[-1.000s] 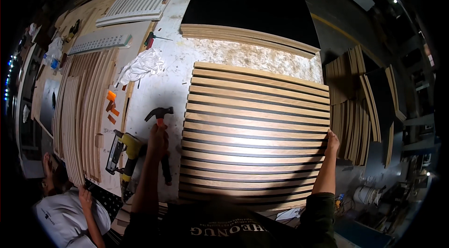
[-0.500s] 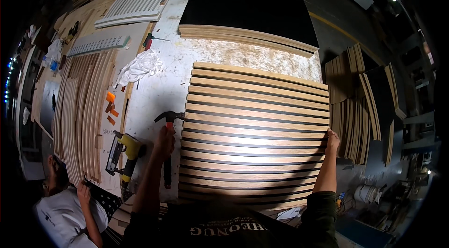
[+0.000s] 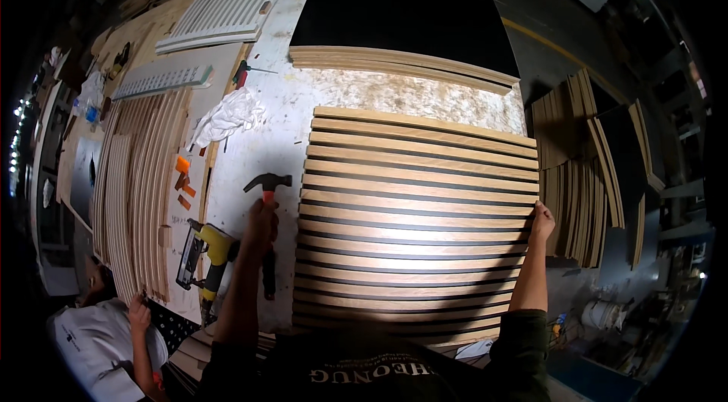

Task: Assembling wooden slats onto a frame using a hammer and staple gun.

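Note:
My left hand [image 3: 262, 224] is closed round the red-and-black handle of a claw hammer [image 3: 268, 183]. Its dark head is just left of a wood-slat panel [image 3: 417, 208], with a small gap between them. Light wooden slats cross the panel over a black backing. At the panel's right edge, my right hand [image 3: 542, 221] grips the side with its fingers at the edge. A yellow-and-black nail gun [image 3: 208, 254] lies left of my left forearm.
Black-topped panels [image 3: 402, 11] are stacked beyond. On the left are wooden strips [image 3: 140, 190], a white cloth [image 3: 231, 115], a screwdriver [image 3: 241, 74] and orange pieces [image 3: 183, 165]. More boards [image 3: 572, 197] stand at right. A co-worker in a white shirt [image 3: 106, 349] is at lower left.
The hammer head has moved left and slightly up, away from the panel's left edge. My right hand stays at the right edge. The whole view has shifted slightly.

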A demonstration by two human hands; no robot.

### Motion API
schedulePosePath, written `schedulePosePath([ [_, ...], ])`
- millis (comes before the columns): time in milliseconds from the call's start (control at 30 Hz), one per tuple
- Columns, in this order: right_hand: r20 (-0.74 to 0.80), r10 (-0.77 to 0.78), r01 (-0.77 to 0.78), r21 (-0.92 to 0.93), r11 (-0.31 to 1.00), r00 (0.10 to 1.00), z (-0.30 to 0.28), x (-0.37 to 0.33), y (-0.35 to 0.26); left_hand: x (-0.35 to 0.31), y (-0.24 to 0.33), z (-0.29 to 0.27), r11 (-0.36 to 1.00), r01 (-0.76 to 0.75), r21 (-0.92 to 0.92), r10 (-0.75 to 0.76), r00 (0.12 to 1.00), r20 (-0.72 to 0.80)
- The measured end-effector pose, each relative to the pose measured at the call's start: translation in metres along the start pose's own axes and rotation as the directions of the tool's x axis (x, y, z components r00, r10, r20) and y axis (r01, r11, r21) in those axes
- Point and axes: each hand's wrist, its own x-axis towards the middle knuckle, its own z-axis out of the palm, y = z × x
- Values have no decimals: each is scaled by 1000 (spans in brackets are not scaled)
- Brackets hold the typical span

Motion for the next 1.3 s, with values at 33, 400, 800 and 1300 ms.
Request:
schedulePosePath([
  [33, 1, -19, 19, 15, 1000, 1000, 1, -4, 0, 3, 0, -2, 1000, 12, -20, -12, 999, -35],
  [400, 76, 9, -16, 86, 996, 997, -12, -4, -4, 11, -2, -7, 998, 20, -63, -19, 1000, 21],
  [800, 151, 29, -47, 112, 993, 988, -22, -16, -11, 16, -11, -13, 999, -18, -32, 18, 1000, 0],
  [1300, 102, 38, -39, 2, 999, 994, -28, 3, 12, 6, -2, 9, 998, 41, 41, -45, 995, 92],
])
